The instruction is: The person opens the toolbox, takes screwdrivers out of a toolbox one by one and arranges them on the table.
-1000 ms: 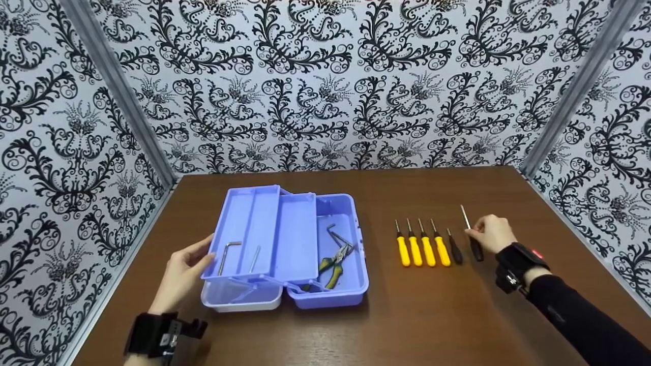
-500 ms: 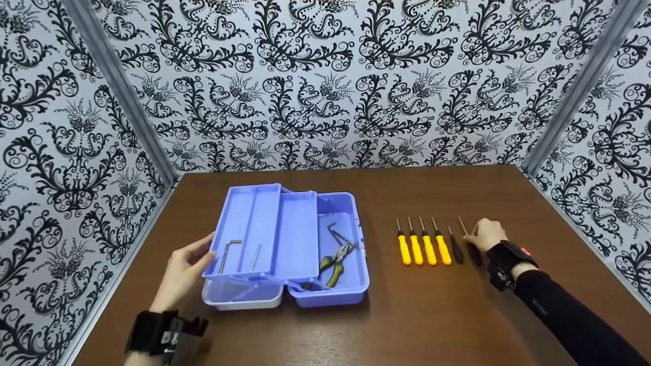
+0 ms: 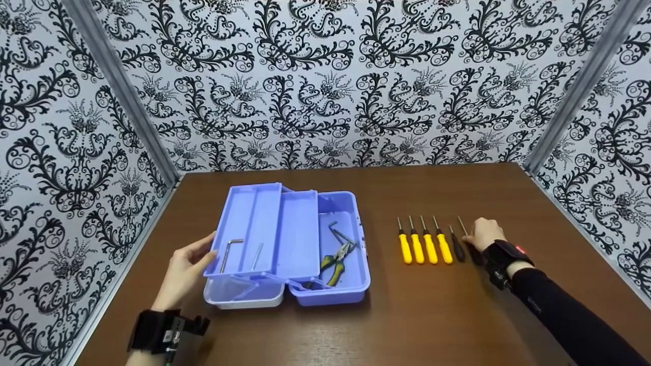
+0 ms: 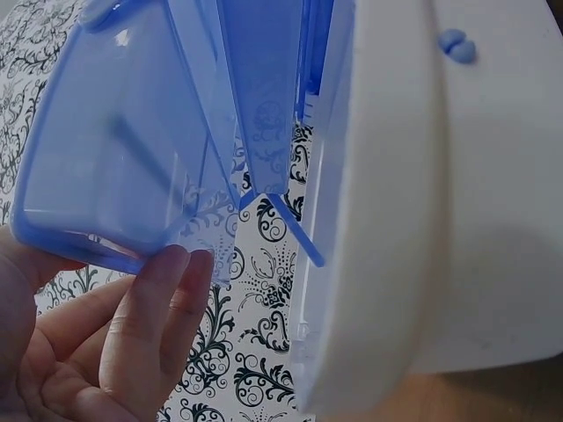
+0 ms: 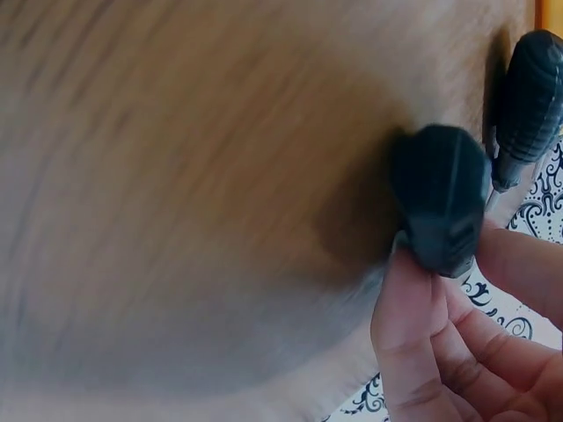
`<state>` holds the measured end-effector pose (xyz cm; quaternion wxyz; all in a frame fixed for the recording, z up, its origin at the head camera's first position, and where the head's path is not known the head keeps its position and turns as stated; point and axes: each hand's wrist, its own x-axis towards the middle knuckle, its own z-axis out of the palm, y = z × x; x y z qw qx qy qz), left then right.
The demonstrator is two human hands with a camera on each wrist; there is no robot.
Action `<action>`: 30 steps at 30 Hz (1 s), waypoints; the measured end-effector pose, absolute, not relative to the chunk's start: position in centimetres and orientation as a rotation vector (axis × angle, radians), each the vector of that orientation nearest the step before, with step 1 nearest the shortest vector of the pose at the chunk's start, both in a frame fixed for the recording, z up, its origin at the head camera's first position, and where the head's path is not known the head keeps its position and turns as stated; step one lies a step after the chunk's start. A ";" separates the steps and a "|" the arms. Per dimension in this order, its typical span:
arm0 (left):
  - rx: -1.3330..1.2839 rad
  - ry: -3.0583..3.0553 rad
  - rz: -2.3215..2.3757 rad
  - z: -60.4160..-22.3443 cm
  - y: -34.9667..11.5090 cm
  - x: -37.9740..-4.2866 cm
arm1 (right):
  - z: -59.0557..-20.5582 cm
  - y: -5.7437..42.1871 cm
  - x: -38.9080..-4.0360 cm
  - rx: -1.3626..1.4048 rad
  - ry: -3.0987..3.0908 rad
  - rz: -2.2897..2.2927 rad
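Note:
My left hand point(image 3: 183, 272) grips the left edge of the raised upper tray point(image 3: 262, 218) of an open lilac toolbox point(image 3: 330, 300). In the left wrist view its fingers point(image 4: 132, 334) pinch the translucent blue tray wall point(image 4: 88, 176). At the right, my right hand point(image 3: 485, 235) pinches a black-handled screwdriver point(image 5: 440, 198) by its handle, thumb and fingers either side. The shaft points away from me; the hand partly covers the handle. Just left lies a shorter black screwdriver point(image 3: 458, 249), apart from it. Several yellow-handled screwdrivers point(image 3: 417, 249) continue the row leftward.
An L-shaped hex key point(image 3: 227, 254) and a thin metal rod point(image 3: 257, 255) lie in the upper tray. Pliers point(image 3: 335, 262) and another hex key point(image 3: 339, 234) are in the toolbox's deep compartment. Patterned walls point(image 3: 325, 91) border the brown table point(image 3: 407, 310) at the back and sides.
My right hand has moved slightly left and toward me with the black screwdriver, bringing it close beside the shorter one. The left hand has kept its grip on the tray.

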<state>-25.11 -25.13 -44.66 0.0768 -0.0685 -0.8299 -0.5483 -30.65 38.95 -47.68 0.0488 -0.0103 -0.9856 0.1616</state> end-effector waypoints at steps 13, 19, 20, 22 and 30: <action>-0.197 -2.506 -1.646 -44.6 -25.1 -25.1 | -47.3 39.1 -30.3 -0.051 -3.036 0.510; -0.190 -2.524 -1.618 -44.8 -25.3 -25.1 | -46.4 38.8 -30.2 -0.062 -3.034 0.428; -0.188 -2.526 -1.616 -44.8 -25.3 -25.1 | -46.2 38.6 -30.1 -0.066 -3.025 0.403; -0.182 -2.533 -1.611 -44.8 -25.2 -25.1 | -45.7 38.1 -29.9 -0.057 -3.001 0.338; -0.171 -2.530 -1.630 -44.7 -25.1 -25.1 | -44.5 35.1 -29.3 0.004 -2.973 0.174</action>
